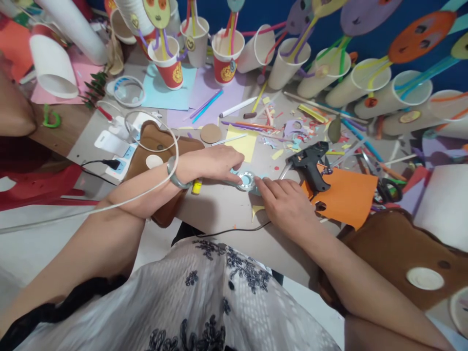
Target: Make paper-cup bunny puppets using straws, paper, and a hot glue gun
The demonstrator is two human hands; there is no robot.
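A small white ring, like a tape roll [252, 175], lies on a piece of light blue paper [260, 176] on the table in front of me. My left hand [219, 163] reaches in from the left, its thumb and fingers closed against the ring's left side. From the right, my right hand [283, 200] holds the paper's edge, its fingertips close beside the ring. The fingers partly cover the paper. Behind the ring lies a yellow paper sheet [246, 141]. A black glue gun [310, 165] lies just beyond my right hand.
Paper cups with coloured paper faces, such as a red cup [224, 68], line the back. Paper scraps and pens [237, 107] litter the middle. An orange sheet [351, 195] and scissors [389, 190] lie right. A white cable [139, 197] crosses my left arm; a power strip [122, 165] sits left.
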